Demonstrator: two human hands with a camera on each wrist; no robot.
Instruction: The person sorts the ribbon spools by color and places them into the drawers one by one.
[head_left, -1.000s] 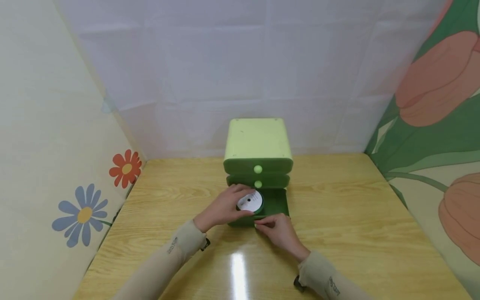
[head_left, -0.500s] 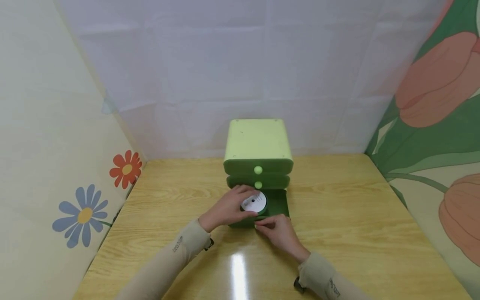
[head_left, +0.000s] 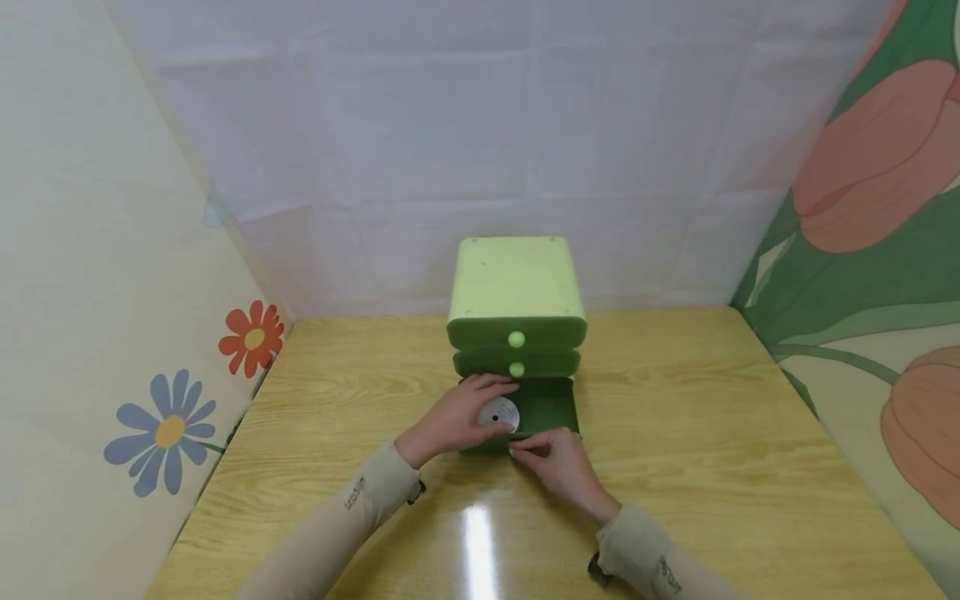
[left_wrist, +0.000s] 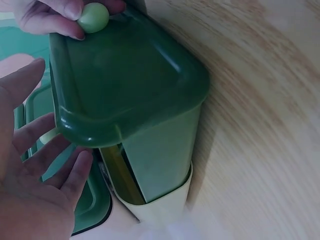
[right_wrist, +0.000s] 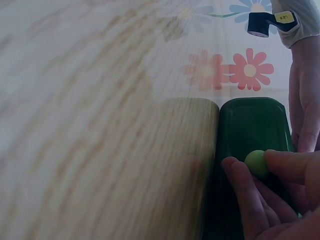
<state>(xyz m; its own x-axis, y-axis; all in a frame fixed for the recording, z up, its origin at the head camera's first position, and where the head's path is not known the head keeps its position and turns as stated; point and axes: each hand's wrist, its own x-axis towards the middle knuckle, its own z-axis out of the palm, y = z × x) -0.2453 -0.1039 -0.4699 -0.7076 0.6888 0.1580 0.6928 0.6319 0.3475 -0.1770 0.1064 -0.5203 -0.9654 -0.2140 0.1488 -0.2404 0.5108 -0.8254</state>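
Observation:
A pale-topped cabinet with dark green drawer fronts stands on the table, its bottom drawer pulled out. Low in the drawer's left part is a flat round thing with a pale label and a small dark centre hole. My left hand is over that side of the drawer, thumb and fingers spread apart around the round thing. In the left wrist view, nothing shows between those fingers. My right hand pinches the bottom drawer's light green knob between thumb and fingers.
Two shut drawers with round knobs sit above the pulled-out one. The wood-grain table runs to a white sheet behind and flower-printed panels on both sides.
The round thing shifted slightly right in my left hand, then went down into the drawer's left part, out of that hand's hold. My right hand has stayed on the knob.

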